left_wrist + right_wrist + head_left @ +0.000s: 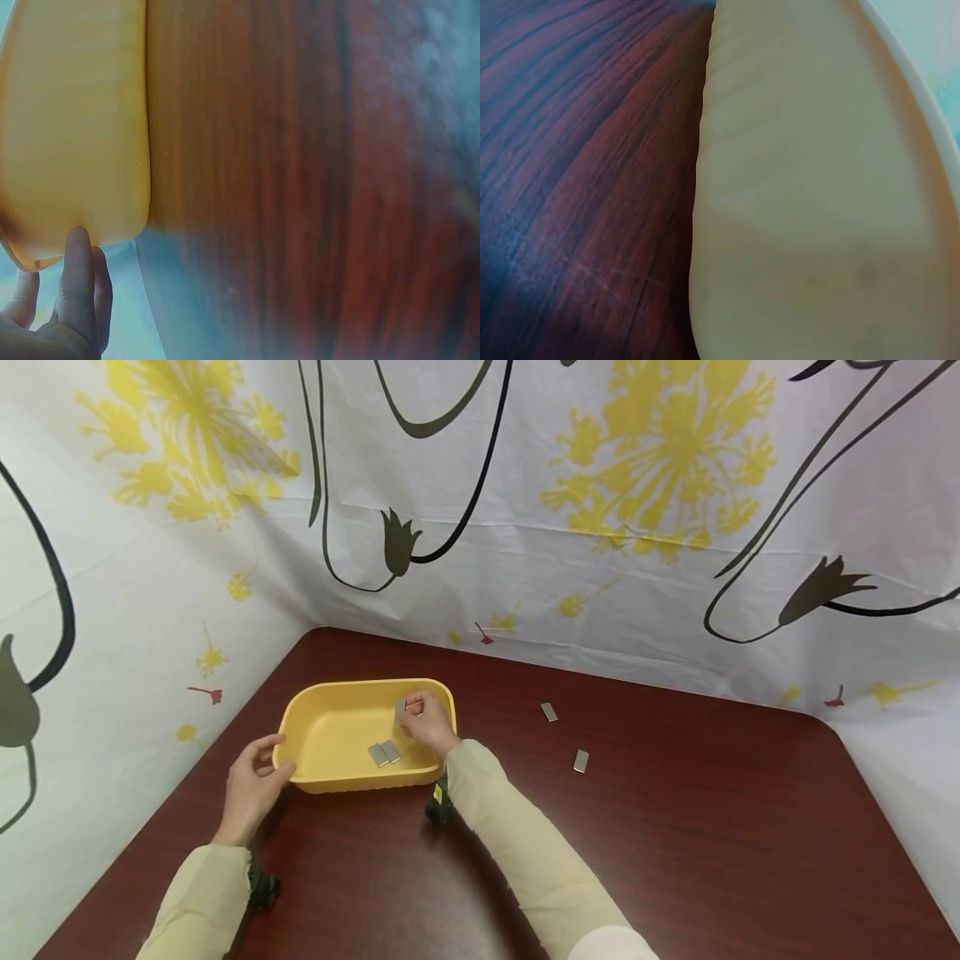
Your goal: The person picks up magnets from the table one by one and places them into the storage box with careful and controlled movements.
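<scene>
A yellow plastic tub (360, 782) stands on the table's left part. At its left end my left hand (252, 783) holds the rim between thumb and fingers; in the left wrist view those fingers (77, 285) touch the tub's outer wall. Over the tub's right side reaches my right hand (427, 722), pinching a small flat grey rectangular piece (400, 712) above the tub floor. Two similar grey pieces (378, 755) lie side by side inside. The right wrist view shows only the tub's outer wall (802, 187) and the table, with the hand hidden.
Two more grey pieces (550, 712) lie apart on the dark reddish wooden table (675, 827), right of the tub. A white patterned cloth (480, 468) hangs along the table's back and sides.
</scene>
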`<state>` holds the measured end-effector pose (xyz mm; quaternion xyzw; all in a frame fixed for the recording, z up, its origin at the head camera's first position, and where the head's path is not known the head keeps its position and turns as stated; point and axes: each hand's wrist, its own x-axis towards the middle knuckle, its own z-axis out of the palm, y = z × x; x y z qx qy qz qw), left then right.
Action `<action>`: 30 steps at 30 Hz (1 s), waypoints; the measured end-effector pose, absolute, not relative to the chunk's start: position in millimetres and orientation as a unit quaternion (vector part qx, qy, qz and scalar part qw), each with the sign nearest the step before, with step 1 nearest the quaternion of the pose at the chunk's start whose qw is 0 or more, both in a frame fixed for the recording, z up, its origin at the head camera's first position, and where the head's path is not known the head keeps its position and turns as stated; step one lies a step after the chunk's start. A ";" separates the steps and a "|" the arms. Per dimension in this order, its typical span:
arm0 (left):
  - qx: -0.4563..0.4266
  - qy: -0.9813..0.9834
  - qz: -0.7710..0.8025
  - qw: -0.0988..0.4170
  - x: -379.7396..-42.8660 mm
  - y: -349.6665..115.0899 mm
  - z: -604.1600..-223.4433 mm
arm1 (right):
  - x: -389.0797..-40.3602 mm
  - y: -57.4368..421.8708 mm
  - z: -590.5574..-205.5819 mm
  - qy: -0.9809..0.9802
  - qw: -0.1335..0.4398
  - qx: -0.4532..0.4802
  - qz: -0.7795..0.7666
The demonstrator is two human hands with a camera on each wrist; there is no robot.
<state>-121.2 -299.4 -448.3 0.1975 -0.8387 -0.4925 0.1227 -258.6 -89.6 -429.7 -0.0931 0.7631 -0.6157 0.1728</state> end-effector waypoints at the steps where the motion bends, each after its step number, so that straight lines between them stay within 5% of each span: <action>1: 0.197 -0.839 -0.492 0.124 -120.9 -299.6 -448.3 | -258.7 -89.6 -429.7 0.767 0.173 -0.092 -0.611; 30: 0.198 -0.830 -0.504 0.133 -121.7 -299.4 -448.7 | -265.9 -97.0 -438.7 0.804 0.168 -0.032 -0.569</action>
